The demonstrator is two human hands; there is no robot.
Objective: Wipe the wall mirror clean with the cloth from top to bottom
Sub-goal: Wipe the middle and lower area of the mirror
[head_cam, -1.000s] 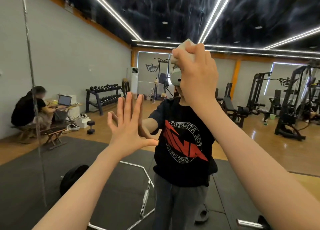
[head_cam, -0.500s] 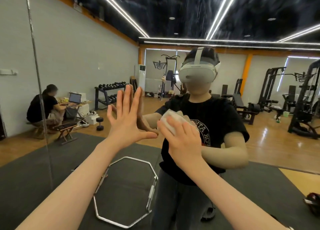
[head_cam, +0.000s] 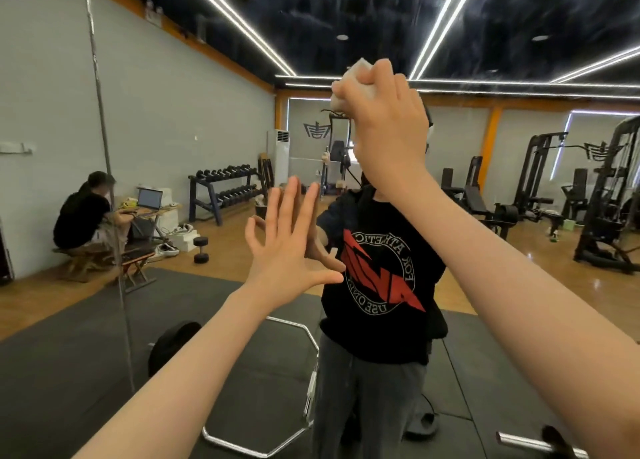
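Fingers of the right hand (head_cam: pixel 384 119) curled tight round a bunched white cloth (head_cam: pixel 349 88), pressed high against the wall mirror (head_cam: pixel 207 112), above the reflected head. Left hand (head_cam: pixel 287 247) spread flat, palm on the glass lower down, bracing, gripping nothing. Judged: top of a wiping stroke. Next, probably: drag the cloth straight down with steady pressure, then shift sideways near the vertical mirror seam (head_cam: pixel 104 168)

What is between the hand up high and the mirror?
In the head view, a crumpled white cloth, gripped by the right hand, sits between it and the big wall mirror.
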